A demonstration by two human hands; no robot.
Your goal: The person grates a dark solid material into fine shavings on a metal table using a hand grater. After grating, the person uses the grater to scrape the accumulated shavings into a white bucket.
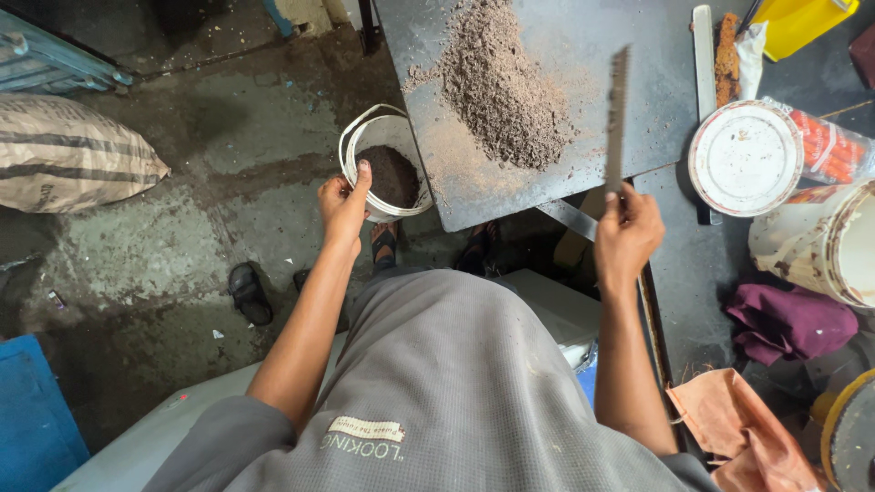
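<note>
Two hands are at work at the slab's near edge. My left hand (pixel 342 202) grasps the rim of a white bucket (pixel 383 164), thumb hooked over the lip and fingers wrapped outside the wall, so it is clenched on that rim. The bucket hangs just off the left edge of the slab (pixel 592 55), its mouth partly tucked under that edge, and dark powder (pixel 394 175) lies inside it, right beside my thumb tip.

My right hand (pixel 627 235) is clenched around the lower end of a strip (pixel 617 114), a long thin flat piece dusted brown, which rises from the fist and stands on edge over the slab. Left of the strip, well above the grip, a heap (pixel 501 87) of coarse brown grit sits on the slab, with a thinner smear of dust trailing toward the bucket.

Right of the right fist a round white lid (pixel 745 157) lies flat, touching the slab's corner. Beyond it is a clear pack (pixel 825 141) of orange sticks, and nearer me a large stained tub (pixel 825 241). Below that tub a purple cloth (pixel 788 323) lies crumpled, with an orange cloth (pixel 734 424) by my right elbow. Far left of the bucket hand a striped sack (pixel 68 155) lies on the floor, and a black sandal (pixel 249 292) lies below my left wrist.
</note>
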